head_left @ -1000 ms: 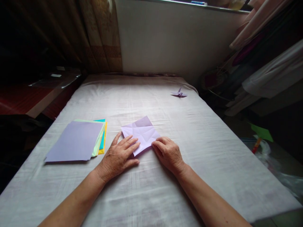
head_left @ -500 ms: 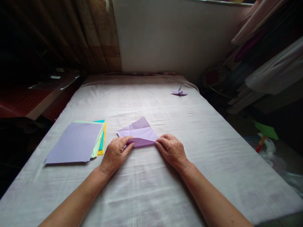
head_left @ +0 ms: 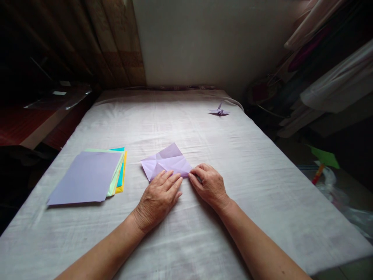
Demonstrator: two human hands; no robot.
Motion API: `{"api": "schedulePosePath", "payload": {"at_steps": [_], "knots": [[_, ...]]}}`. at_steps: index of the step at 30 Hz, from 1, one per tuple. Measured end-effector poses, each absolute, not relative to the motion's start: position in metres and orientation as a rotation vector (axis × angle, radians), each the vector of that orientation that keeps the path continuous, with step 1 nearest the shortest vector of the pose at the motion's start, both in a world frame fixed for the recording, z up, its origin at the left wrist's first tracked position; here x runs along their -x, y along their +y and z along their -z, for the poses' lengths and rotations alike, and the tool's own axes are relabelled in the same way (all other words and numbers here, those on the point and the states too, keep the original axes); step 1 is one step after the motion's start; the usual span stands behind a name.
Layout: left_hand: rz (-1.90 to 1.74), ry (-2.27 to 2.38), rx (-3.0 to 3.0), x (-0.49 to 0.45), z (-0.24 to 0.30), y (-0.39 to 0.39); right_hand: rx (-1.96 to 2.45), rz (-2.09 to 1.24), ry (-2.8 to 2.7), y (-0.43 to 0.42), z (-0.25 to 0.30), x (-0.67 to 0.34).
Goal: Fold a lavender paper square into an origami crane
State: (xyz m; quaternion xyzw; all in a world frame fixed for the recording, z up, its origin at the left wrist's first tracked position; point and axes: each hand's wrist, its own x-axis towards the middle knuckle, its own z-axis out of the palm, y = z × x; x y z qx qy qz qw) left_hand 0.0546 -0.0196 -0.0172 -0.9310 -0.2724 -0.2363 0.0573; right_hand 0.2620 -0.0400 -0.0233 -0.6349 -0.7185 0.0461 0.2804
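A creased sheet of purple origami paper (head_left: 166, 159) lies on the cloth in front of me, its near edge folded over. My left hand (head_left: 161, 194) rests flat across that near edge, fingers stretched out and pressing on the fold. At the paper's right corner, my right hand (head_left: 208, 182) pinches the tip between thumb and fingers. Part of the near edge is hidden under the left fingers. Farther back on the right stands a folded purple paper crane (head_left: 219, 111).
To the left sits a stack of coloured paper (head_left: 86, 177), purple on top with green, blue and yellow beneath. White cloth (head_left: 247, 217) covers the table. Beyond its right edge are a green paper piece (head_left: 323, 156) and clear plastic (head_left: 357, 219). A reddish-brown surface (head_left: 26, 122) stands left.
My left hand has let go of its pinch on the near edge, moved right and flattened onto the fold. The raised near flap now lies down. My right hand keeps its corner.
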Motion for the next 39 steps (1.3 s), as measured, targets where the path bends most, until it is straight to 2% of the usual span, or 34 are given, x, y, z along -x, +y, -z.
{"api": "schedulePosePath", "payload": {"at_steps": [39], "knots": [[0.604, -0.995, 2.948, -0.0518, 0.0210, -0.0252, 1.728, -0.146, -1.915, -0.0395, 0.0254, -0.2643]]}}
